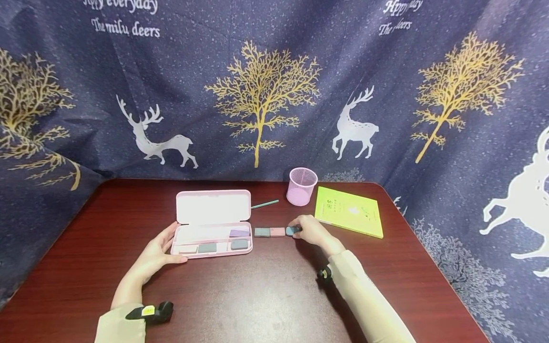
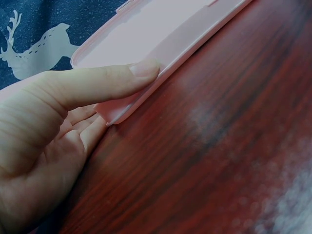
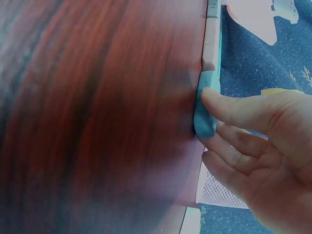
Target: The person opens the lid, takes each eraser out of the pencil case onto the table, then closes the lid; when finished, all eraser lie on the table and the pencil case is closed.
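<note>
My left hand point(image 1: 153, 256) holds the left end of an open pink pencil case point(image 1: 177, 252), thumb along its front wall and fingers round its end. Inside the case lie several erasers, among them a purple one point(image 1: 239, 233), a grey-green one point(image 1: 208, 247) and a dark grey one point(image 1: 239, 244). To the case's right, my right hand point(image 1: 315, 231) pinches a blue eraser point(image 3: 205, 109) between thumb and fingers, low at the tabletop. That eraser ends a row with a pink eraser point(image 1: 277, 232) and a grey-green eraser point(image 1: 262, 232).
Behind the row, a thin green pencil point(image 1: 265, 204) lies by the case's raised lid point(image 1: 213, 207). A pink mesh pen holder point(image 1: 299, 196) stands at the back of the dark red table point(image 1: 240, 295). The yellow-green book point(image 1: 349, 212) lies right of it, before a patterned cloth.
</note>
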Motion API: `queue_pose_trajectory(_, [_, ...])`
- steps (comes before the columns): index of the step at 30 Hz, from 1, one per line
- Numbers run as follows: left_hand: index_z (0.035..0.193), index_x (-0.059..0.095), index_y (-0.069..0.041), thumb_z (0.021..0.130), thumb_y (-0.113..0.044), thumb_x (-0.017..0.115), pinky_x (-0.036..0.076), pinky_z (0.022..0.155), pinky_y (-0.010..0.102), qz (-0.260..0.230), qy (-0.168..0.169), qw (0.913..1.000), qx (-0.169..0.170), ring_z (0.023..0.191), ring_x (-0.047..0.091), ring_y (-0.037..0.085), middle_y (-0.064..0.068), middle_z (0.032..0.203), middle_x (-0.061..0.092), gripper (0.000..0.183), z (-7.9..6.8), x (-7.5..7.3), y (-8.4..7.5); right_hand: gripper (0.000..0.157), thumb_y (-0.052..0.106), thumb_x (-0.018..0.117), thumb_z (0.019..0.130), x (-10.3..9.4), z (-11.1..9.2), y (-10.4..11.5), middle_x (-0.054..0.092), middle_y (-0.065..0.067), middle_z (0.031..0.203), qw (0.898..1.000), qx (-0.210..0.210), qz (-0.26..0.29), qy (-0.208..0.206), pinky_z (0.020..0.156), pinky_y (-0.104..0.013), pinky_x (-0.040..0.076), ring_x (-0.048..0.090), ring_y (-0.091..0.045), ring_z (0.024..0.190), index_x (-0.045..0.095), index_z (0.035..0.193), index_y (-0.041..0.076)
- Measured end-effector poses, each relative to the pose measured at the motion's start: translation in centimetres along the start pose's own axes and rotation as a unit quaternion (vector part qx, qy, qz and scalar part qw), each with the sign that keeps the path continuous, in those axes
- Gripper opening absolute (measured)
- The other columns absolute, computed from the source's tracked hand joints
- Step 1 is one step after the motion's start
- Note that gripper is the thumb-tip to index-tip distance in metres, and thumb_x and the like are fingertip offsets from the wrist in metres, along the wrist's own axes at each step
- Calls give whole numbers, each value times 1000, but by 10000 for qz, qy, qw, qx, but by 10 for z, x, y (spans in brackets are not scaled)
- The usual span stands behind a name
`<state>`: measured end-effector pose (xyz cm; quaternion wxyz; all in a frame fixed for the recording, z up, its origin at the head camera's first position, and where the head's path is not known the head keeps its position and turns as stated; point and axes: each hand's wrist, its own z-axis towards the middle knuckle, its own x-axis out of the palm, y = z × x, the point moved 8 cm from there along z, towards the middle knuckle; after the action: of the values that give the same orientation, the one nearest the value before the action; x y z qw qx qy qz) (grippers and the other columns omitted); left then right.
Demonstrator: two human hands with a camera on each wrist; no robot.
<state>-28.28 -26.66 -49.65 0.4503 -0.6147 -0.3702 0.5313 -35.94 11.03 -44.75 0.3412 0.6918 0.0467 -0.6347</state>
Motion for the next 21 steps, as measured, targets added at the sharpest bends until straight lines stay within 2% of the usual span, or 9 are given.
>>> queue_pose_trajectory(21, [155,9,3,74,-8,83,32,92,-3,15,14,10000,-52,145,18,47,29,160,13,110,0,0,0,20,0,74,80,1,0,1,72,-8,92,9997,-209,-40,98,85,-35,53,65,-23,91,75,100,0])
